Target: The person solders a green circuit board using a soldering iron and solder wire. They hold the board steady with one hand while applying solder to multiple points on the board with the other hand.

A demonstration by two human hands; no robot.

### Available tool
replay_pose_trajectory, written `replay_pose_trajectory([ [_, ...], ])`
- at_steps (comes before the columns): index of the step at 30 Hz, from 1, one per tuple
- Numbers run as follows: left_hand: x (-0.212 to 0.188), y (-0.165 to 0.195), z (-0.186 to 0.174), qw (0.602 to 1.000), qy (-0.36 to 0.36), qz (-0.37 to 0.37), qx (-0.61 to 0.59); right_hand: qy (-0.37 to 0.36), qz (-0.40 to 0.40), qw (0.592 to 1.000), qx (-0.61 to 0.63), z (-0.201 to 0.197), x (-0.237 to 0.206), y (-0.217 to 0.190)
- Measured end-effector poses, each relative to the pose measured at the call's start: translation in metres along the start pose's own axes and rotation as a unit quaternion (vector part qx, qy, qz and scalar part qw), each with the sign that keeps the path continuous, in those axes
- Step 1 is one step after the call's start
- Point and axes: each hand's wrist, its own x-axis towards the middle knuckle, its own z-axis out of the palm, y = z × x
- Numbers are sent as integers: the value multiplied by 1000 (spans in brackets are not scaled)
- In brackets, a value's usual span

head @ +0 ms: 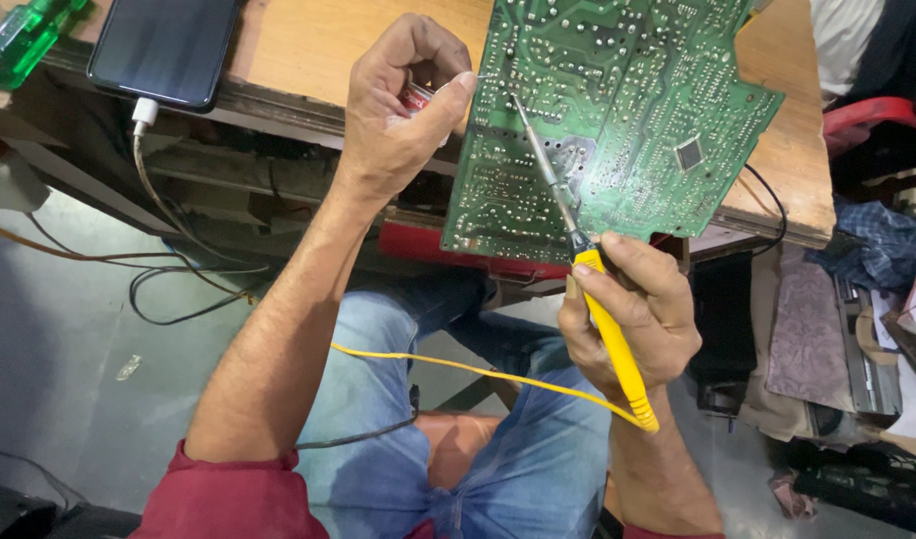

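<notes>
While right hand [633, 314] clenches yellow soldering iron [608, 324], tip on green circuit board [618, 110]; left hand [403, 105] pinches small red-white object [415, 96].

I see a dark, blank phone screen [165, 45] well left of my left hand [403, 100], which pinches a small red-labelled item [415, 96].

Left hand [403, 105] raised at top centre, fingers curled into a loose fist, thumb stretched out to the right and pressed against the fingertips in a pinch; bare forearm running down-left to a rolled red sleeve. Right hand [633, 314] lower right, fingers and thumb wrapped in a pen-like grip, knuckles up, wrist bent toward the body
</notes>
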Motion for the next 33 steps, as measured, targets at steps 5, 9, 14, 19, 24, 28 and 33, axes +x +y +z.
replay_pose_trajectory([
  [5,0,2,1,1000,7,-15,-6,-3,-7,1000,-14,-1,0,-1],
  [9,0,3,1,1000,8,-18,-10,-5,-13,1000,-15,-1,1,0],
  [14,0,2,2,1000,11,-20,-9,-8,-20,1000,-16,-1,2,1],
  [19,0,3,1,1000,10,-22,-11,-3,-19,999,-49,-3,2,0],
  [24,0,3,2,1000,8,-18,-16,3,20,998,-64,-11,2,-2],
  [28,-1,3,2,999,14,-30,-20,23,90,992,-87,-20,2,-3],
  [33,2,2,3,999,20,-15,-35,71,156,981,93,-25,11,8],
])
